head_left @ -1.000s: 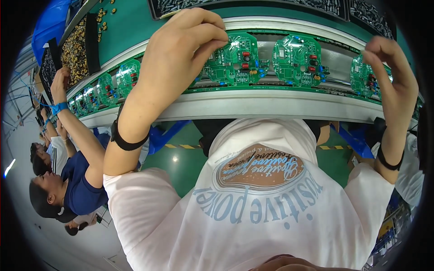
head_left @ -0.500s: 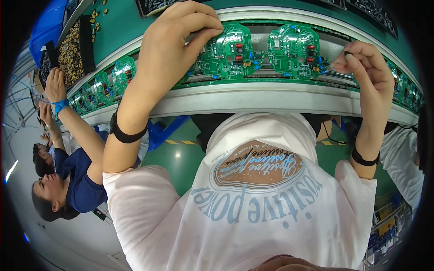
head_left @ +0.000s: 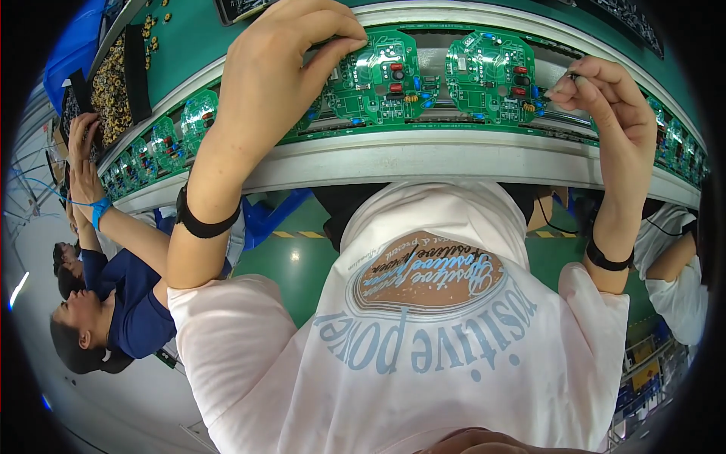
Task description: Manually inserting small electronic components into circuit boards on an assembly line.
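Observation:
My left hand (head_left: 291,72) reaches over a green circuit board (head_left: 370,98). Its thumb and forefinger are pinched together at the board's upper left; whatever is between them is hidden. To the right lies a second green circuit board (head_left: 484,87), fitted with red, blue and black components. Just beyond that board's right edge, my right hand (head_left: 624,110) is raised with thumb and forefinger closed on a small dark component (head_left: 572,77). Its exact kind is too small to tell.
A metal rail (head_left: 423,155) runs along the near side of the line. More boards (head_left: 168,142) lie leftward, beside a bin of yellowish parts (head_left: 117,98). A dark tray of small parts (head_left: 624,23) stands at far right. A co-worker's hand (head_left: 83,136) is at left.
My right hand has shifted slightly up and left, still pinching the dark component. My left hand stays at the board's upper left. At left, the co-worker's hands have moved.

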Motion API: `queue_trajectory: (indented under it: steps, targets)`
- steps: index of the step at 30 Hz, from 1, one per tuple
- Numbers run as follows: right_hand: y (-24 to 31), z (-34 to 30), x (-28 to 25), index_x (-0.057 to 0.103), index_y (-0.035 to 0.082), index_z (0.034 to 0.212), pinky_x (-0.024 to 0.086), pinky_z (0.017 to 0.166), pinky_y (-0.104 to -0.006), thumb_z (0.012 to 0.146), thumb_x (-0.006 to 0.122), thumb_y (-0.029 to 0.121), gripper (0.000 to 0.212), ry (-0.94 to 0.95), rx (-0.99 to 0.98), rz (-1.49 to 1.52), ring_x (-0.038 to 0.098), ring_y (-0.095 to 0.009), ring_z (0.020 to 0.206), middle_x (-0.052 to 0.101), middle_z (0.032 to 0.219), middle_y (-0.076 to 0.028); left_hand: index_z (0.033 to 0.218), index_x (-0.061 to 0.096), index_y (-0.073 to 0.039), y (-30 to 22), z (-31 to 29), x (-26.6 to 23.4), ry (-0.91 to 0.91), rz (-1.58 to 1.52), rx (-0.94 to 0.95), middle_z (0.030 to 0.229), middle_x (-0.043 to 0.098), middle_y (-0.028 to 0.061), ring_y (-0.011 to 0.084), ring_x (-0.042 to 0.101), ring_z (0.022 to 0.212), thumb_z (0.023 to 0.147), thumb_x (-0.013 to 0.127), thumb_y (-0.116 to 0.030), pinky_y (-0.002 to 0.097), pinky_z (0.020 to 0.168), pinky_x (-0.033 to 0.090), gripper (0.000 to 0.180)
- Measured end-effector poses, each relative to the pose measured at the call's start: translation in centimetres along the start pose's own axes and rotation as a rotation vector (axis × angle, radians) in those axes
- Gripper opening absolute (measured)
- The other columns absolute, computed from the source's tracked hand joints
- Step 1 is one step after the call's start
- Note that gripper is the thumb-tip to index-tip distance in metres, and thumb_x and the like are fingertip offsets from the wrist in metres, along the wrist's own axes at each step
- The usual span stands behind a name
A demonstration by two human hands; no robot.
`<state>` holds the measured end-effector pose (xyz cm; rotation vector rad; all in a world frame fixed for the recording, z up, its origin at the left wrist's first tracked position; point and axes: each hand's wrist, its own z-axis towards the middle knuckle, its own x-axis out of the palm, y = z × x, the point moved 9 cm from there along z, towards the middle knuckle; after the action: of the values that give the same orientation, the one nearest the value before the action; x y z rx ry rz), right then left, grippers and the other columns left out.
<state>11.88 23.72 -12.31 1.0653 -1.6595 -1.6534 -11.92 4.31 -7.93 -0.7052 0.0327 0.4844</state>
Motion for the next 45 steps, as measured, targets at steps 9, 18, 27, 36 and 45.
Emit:
queue_trajectory:
  steps: [9,18,27,36,45]
  targets:
    - [-0.2,-0.1,-0.3,0.065,-0.005,0.124,0.058,0.087,-0.0295,0.104,0.060,0.007,0.023,0.003,-0.023,0.011,0.074,-0.019,0.096,0.075,0.102,-0.011,0.099,0.074,-0.001,0.4,0.8,2.0,0.507,0.692,-0.436,0.100,0.074,0.0079,0.0254,0.071,0.094,0.087,0.074,0.001,0.0322,0.083,0.056,0.012]
    - [-0.8,-0.1,-0.3,0.065,-0.004,0.124,0.057,0.088,-0.0292,0.105,0.059,0.007,0.023,0.006,-0.018,0.032,0.074,-0.020,0.097,0.075,0.103,-0.012,0.094,0.072,-0.001,-0.6,1.2,1.5,0.176,0.249,-0.140,0.095,0.072,0.0114,0.0297,0.070,0.088,0.083,0.076,0.002,0.0366,0.078,0.055,0.013]
    - [-0.9,-0.1,0.2,0.064,-0.005,0.125,0.058,0.089,-0.0297,0.105,0.059,0.006,0.024,0.022,-0.008,0.033,0.074,-0.021,0.099,0.075,0.106,-0.012,0.094,0.072,-0.001,0.8,0.2,1.8,0.177,0.252,-0.120,0.093,0.072,0.0116,0.0298,0.070,0.085,0.083,0.075,0.002,0.0363,0.075,0.055,0.013]
    - [-1.5,-0.2,-0.2,0.063,-0.006,0.128,0.058,0.091,-0.0308,0.105,0.057,0.006,0.026,0.034,-0.008,0.055,0.074,-0.021,0.100,0.074,0.107,-0.013,0.092,0.071,0.000,0.8,-0.1,0.7,-0.071,-0.151,-0.104,0.089,0.071,0.0133,0.0302,0.070,0.081,0.081,0.076,0.004,0.0356,0.070,0.055,0.012]
    - [-2.1,-0.3,-1.2,0.061,-0.009,0.128,0.059,0.095,-0.0343,0.106,0.054,0.003,0.026,-0.038,-0.016,0.082,0.073,-0.023,0.100,0.073,0.109,-0.015,0.093,0.072,0.001,1.6,-0.3,0.4,-0.118,-0.253,-0.176,0.088,0.071,0.0134,0.0281,0.071,0.081,0.082,0.076,0.005,0.0340,0.070,0.055,0.012]
